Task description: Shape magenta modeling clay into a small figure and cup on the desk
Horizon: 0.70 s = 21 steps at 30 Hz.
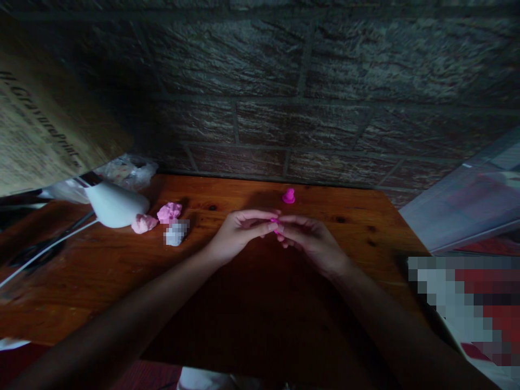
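Observation:
My left hand (240,231) and my right hand (307,241) meet fingertip to fingertip above the middle of the wooden table (101,281). Both pinch a small piece of bright pink clay (275,221), most of it hidden by the fingers. A shaped lump of the same bright pink clay (288,196) stands on the table just beyond my hands, near the wall. To the left lie two pale pink clay lumps (169,212) (143,223), apart from my hands.
A white lamp base (116,205) with its cable (44,250) sits at the table's left, a crumpled clear plastic bag (128,170) behind it. A printed brown board (44,119) leans at the left. A dark brick wall (304,81) backs the table.

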Tool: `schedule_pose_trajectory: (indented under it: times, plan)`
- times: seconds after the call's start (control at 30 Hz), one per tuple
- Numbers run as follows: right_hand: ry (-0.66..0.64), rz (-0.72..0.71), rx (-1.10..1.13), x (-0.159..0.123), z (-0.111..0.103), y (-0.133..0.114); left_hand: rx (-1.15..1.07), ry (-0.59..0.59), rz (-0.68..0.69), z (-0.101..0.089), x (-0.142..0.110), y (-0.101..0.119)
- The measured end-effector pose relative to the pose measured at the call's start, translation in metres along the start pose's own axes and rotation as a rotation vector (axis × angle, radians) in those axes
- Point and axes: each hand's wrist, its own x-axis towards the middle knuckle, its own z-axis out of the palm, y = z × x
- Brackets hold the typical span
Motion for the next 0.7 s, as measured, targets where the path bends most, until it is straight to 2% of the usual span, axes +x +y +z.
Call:
schedule_pose_trajectory:
  times: [0.2,0.37,0.43,0.53,0.63,0.7]
  plan:
    - [-0.034,-0.093,-0.135,-0.001,0.001,0.001,-0.027,-0.028,-0.012,0.002,-0.001,-0.001]
    - [-0.038,-0.103,-0.229,-0.002,0.005,-0.002,-0.094,-0.003,-0.038,0.000,0.000,-0.001]
    - [-0.031,-0.099,-0.239,-0.002,0.004,-0.003,-0.157,0.067,-0.091,-0.005,0.004,0.002]
    - [0.005,-0.100,-0.218,-0.003,0.001,-0.004,-0.275,0.250,-0.145,-0.019,0.012,0.010]
    - [0.046,-0.091,-0.203,-0.001,-0.004,-0.004,-0.344,0.436,-0.115,-0.036,0.020,0.018]
    - [0.079,-0.081,-0.231,0.000,-0.006,-0.002,-0.334,0.476,-0.093,-0.041,0.023,0.022]
